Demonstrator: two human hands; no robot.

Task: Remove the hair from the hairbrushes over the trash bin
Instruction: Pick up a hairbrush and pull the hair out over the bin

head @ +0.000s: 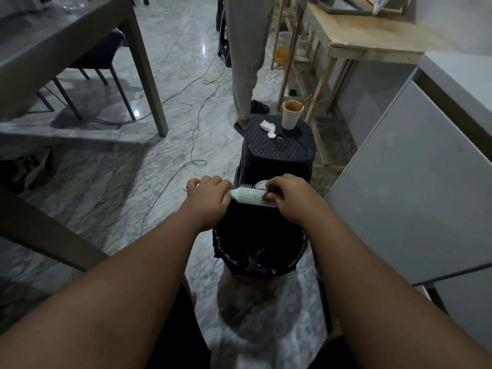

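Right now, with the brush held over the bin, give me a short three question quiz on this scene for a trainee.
1. True or false: the left hand holds the hairbrush by its handle.
2. What are the right hand fingers pinching at the brush's tip?
A. a clump of hair
B. the paper cup
C. a cable
3. Fill in: the paper cup stands on the black ____ beyond the trash bin.

Key
1. True.
2. A, the clump of hair.
3. Stool, beside the crumpled tissue.
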